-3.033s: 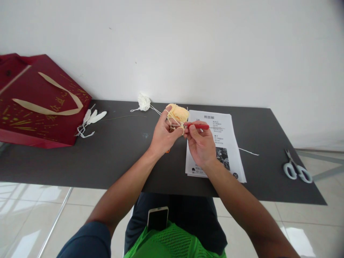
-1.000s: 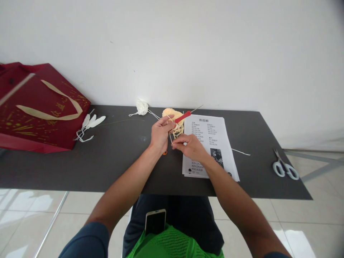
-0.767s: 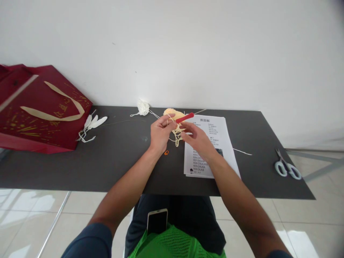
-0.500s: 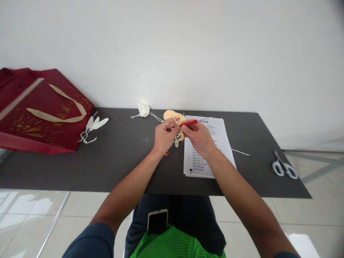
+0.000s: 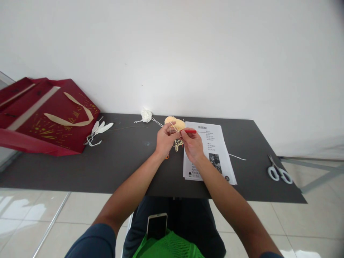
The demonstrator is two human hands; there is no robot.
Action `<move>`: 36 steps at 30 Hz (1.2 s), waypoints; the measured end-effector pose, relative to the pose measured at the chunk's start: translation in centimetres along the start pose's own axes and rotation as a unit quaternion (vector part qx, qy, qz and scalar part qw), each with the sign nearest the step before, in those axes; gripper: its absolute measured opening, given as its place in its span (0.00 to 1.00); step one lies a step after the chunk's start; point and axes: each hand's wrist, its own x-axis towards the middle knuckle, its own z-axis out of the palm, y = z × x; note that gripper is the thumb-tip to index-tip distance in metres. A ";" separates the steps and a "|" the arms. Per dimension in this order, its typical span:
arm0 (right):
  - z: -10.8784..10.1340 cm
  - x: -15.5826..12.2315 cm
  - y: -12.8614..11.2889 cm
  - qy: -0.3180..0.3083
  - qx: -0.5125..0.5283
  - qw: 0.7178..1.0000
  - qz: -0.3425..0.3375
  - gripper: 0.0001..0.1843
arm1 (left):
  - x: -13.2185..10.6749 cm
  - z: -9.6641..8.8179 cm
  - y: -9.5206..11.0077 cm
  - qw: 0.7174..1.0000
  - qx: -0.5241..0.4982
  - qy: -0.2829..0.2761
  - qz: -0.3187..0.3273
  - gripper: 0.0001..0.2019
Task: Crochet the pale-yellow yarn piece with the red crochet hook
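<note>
Right hand [image 5: 194, 145]: grip closed on the red-handled crochet hook [image 5: 190, 131], over the pattern sheet [image 5: 228, 168]'s upper-left corner. Left hand [image 5: 164, 141]: grip pinching cream yarn [image 5: 177, 144] left of the sheet. Work appears under way; loose loops and the yarn ball [image 5: 174, 122] appear unworked. Completed stitches: indistinguishable.

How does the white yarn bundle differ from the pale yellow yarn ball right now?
Color: the white yarn bundle is plain white; the pale yellow yarn ball is a warm, creamy yellow.
Shape and size: the white bundle looks smaller and rounder, the yellow ball wider and oblong.
Position: the white bundle lies apart from the hands, while the yellow ball sits just behind them in view.
Shared: both are yarn, near the table's wall-side edge.
</note>
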 end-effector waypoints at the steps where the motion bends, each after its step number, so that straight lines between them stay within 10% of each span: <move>1: -0.1 -0.1 0.0 0.000 0.003 1.000 -0.001 0.15 | 0.0 0.1 0.0 1.000 0.005 0.002 0.003 0.30; 11: -0.3 -0.4 -0.3 -0.004 0.030 0.999 -0.018 0.13 | -0.3 0.1 0.6 0.998 0.053 -0.024 0.001 0.44; 25: -0.2 -0.5 -0.1 0.005 -0.019 0.999 -0.034 0.12 | -0.3 0.0 0.7 0.999 0.044 -0.010 0.017 0.25; 36: 0.0 -0.9 -0.4 0.016 0.000 0.999 -0.029 0.14 | -0.6 0.1 0.7 0.999 0.039 -0.021 0.012 0.34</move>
